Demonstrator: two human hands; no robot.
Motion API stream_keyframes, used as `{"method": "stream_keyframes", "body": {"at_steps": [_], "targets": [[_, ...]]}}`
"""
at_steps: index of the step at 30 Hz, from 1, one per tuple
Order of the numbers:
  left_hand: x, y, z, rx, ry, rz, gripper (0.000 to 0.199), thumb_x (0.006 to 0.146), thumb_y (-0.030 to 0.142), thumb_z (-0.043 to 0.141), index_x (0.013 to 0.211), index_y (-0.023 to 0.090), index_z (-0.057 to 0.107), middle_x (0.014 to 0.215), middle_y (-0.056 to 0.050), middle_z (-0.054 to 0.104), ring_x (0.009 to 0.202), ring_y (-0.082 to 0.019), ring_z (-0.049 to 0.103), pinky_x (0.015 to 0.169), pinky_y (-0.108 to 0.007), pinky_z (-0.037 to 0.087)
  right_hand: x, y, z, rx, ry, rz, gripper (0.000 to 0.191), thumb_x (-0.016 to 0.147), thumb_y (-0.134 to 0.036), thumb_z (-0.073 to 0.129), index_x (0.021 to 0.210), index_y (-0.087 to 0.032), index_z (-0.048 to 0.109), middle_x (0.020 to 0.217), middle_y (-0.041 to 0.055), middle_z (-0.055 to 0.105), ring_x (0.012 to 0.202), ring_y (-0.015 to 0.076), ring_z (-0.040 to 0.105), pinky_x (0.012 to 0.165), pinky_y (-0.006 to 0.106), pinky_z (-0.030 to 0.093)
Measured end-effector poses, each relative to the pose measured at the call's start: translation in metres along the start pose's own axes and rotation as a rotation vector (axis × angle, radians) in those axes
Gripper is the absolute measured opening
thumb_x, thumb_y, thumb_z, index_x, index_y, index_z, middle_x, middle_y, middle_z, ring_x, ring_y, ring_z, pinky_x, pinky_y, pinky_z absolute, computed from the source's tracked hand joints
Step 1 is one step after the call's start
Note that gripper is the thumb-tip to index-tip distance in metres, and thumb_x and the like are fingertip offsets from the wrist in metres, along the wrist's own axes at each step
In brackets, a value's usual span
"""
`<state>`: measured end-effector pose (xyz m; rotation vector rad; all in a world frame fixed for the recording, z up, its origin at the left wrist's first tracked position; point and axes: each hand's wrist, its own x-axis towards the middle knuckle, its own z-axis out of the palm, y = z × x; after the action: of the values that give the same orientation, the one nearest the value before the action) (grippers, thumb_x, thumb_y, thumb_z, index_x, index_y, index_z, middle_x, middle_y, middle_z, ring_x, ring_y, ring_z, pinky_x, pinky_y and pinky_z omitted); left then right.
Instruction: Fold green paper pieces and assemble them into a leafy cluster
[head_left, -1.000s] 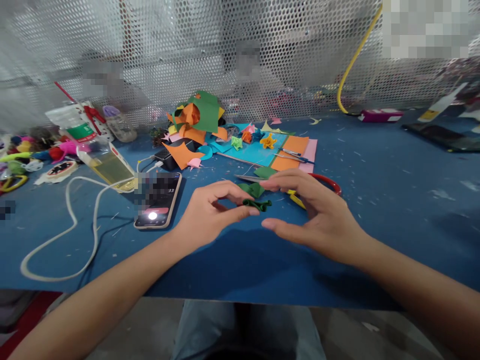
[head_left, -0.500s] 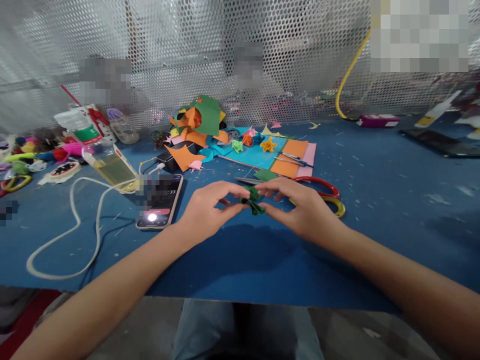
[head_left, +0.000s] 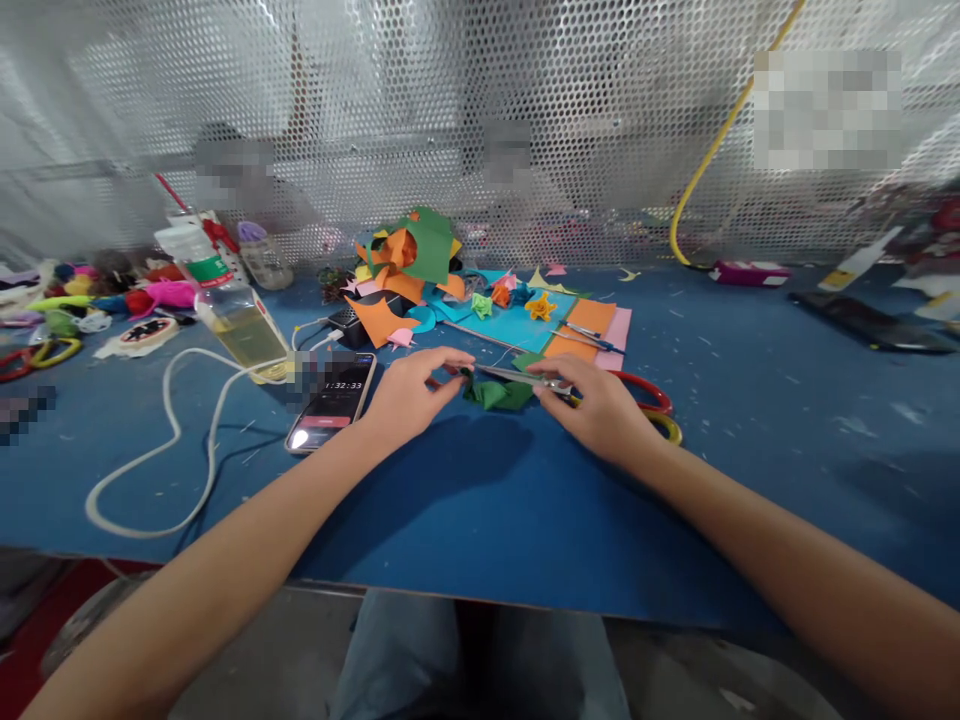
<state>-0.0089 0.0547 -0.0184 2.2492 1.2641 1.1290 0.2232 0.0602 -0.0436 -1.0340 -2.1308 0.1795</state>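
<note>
A folded dark green paper piece point(head_left: 495, 395), crumpled like a small flower, is held just above the blue tabletop. At its left end, my left hand point(head_left: 409, 400) pinches an edge between thumb and fingers. Around its right end, my right hand point(head_left: 592, 400) has the thumb and forefinger apart, the thumb close against the paper; whether it touches is unclear. Scissors point(head_left: 517, 374) with red and yellow handles extend behind the paper and under the right hand, their pivot showing between those fingers. A flat green paper scrap point(head_left: 529, 361) lies by the blades.
A lit phone point(head_left: 334, 400) and a white cable point(head_left: 94, 500) lie on the left beside a bottle of yellowish liquid point(head_left: 247, 330). Behind are paper scraps point(head_left: 431, 245), small paper stars point(head_left: 540, 307), coloured sheets point(head_left: 581, 325) and a pen-like tool point(head_left: 592, 338). A perforated metal screen point(head_left: 570, 120) closes the back.
My hands have moved slightly apart. The green paper has spread from a compact bundle to a wider shape, and my left hand now holds its left edge. The view has shifted a little.
</note>
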Motion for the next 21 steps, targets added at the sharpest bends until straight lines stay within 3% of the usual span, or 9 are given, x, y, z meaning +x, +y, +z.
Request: {"method": "stream_keyframes", "body": {"at_steps": [6, 10, 14, 21], "targets": [[0.000, 0.008, -0.001, -0.059, -0.010, -0.079, 0.016, 0.076, 0.023, 0.061, 0.090, 0.017, 0.065, 0.083, -0.004, 0.067, 0.076, -0.013, 0.061, 0.058, -0.021, 0.050, 0.000, -0.010, 0.014, -0.045, -0.050, -0.093, 0.022, 0.085, -0.029, 0.051, 0.102, -0.017, 0.058, 0.103, 0.0105, 0.062, 0.099, 0.0238, 0.057, 0.089, 0.043, 0.046], [0.001, 0.007, 0.003, -0.306, -0.028, -0.234, 0.022, 0.071, 0.023, 0.064, 0.092, 0.015, 0.063, 0.076, -0.004, 0.065, 0.070, -0.013, 0.061, 0.056, -0.023, 0.051, 0.003, -0.015, 0.023, -0.153, -0.080, -0.045, 0.030, 0.085, -0.036, 0.050, 0.105, -0.016, 0.060, 0.111, 0.0135, 0.058, 0.105, 0.0303, 0.052, 0.088, 0.051, 0.042], [0.003, 0.004, 0.010, -0.544, -0.035, -0.413, 0.025, 0.068, 0.021, 0.063, 0.092, 0.015, 0.061, 0.079, -0.004, 0.067, 0.067, -0.012, 0.062, 0.056, -0.023, 0.052, 0.005, -0.012, 0.025, -0.123, -0.076, -0.045, 0.021, 0.081, -0.028, 0.054, 0.098, -0.018, 0.063, 0.109, 0.0120, 0.059, 0.104, 0.0292, 0.052, 0.087, 0.051, 0.042], [0.001, 0.006, 0.009, -0.616, -0.006, -0.417, 0.020, 0.071, 0.017, 0.057, 0.090, 0.015, 0.060, 0.083, -0.006, 0.069, 0.068, -0.010, 0.062, 0.058, -0.022, 0.050, 0.006, -0.010, 0.023, -0.004, -0.004, -0.104, 0.009, 0.076, -0.020, 0.057, 0.084, -0.020, 0.061, 0.100, 0.0083, 0.062, 0.097, 0.0231, 0.057, 0.085, 0.045, 0.046]]}}
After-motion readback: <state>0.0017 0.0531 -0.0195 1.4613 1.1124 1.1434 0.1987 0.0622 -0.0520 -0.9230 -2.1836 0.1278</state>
